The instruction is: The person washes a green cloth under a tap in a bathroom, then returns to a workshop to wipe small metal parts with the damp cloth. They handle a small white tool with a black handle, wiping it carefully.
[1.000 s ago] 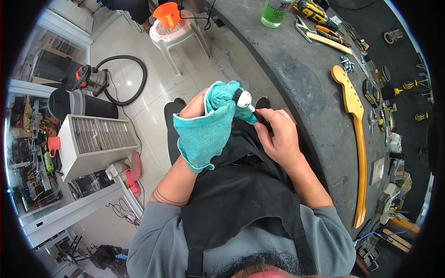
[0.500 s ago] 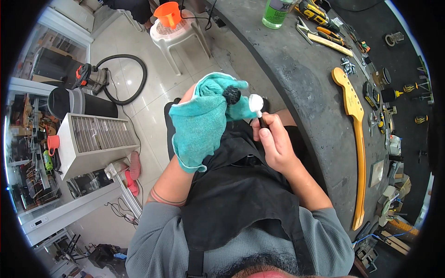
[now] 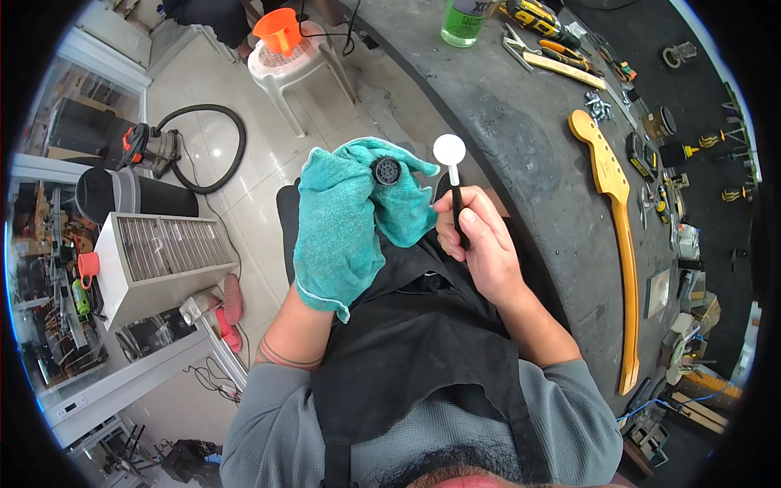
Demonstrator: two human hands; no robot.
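Since the earlier frame: right hand [image 3: 480, 244] has drawn away from the cloth [image 3: 346, 224], lifting out a thin tool [image 3: 452, 175] with a white round head.
Left hand [image 3: 342, 220]: wrapped in teal cloth, closed around a small black round part [image 3: 386, 171], open face up.
Right hand: pinching the tool's dark stem; long axis upright, head just right of the part, apart from it.
Bench [image 3: 521, 122]: right of both hands; guitar neck [image 3: 614, 211] along its far edge, green bottle [image 3: 464, 20] at its top.
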